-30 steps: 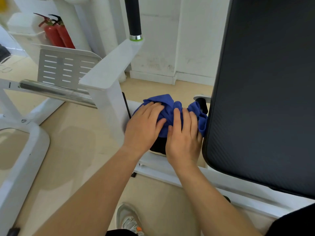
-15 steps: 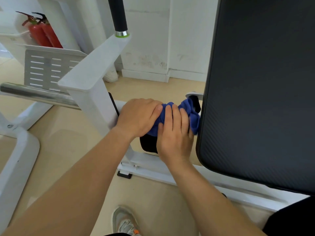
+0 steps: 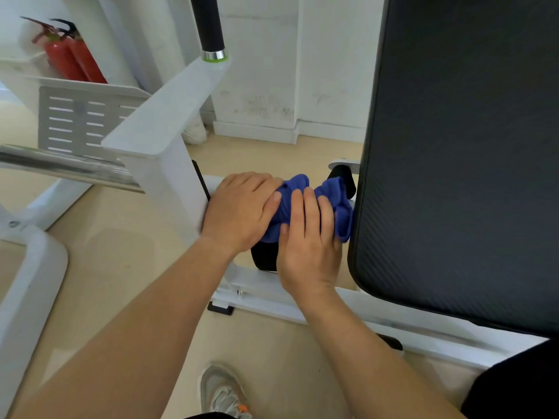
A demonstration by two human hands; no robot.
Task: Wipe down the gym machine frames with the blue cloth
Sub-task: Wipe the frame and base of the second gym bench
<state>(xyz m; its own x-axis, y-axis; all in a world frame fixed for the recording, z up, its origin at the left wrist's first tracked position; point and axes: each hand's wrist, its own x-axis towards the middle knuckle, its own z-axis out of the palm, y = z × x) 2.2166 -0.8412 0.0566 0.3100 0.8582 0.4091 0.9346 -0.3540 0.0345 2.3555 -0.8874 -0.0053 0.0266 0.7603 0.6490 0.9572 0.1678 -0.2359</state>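
Observation:
The blue cloth [image 3: 328,196] lies bunched on a white frame bar of the gym machine [image 3: 157,176], between a white upright post and the big black pad. My left hand [image 3: 242,210] lies on the cloth's left end, fingers curled over it beside the post. My right hand [image 3: 308,240] presses on the cloth from the near side with straight fingers. Most of the cloth is hidden under both hands. A black roller [image 3: 264,257] shows below the cloth.
A large black pad [image 3: 459,164] fills the right side, close to my right hand. A chrome bar [image 3: 60,166] and a slotted white plate [image 3: 75,122] stand at left. Two red fire extinguishers [image 3: 71,57] are at the back left. My shoe [image 3: 223,391] is on the tan floor.
Both hands have slid left along the frame bar with the cloth, bunching it smaller. My left hand now covers the cloth's left end next to the post.

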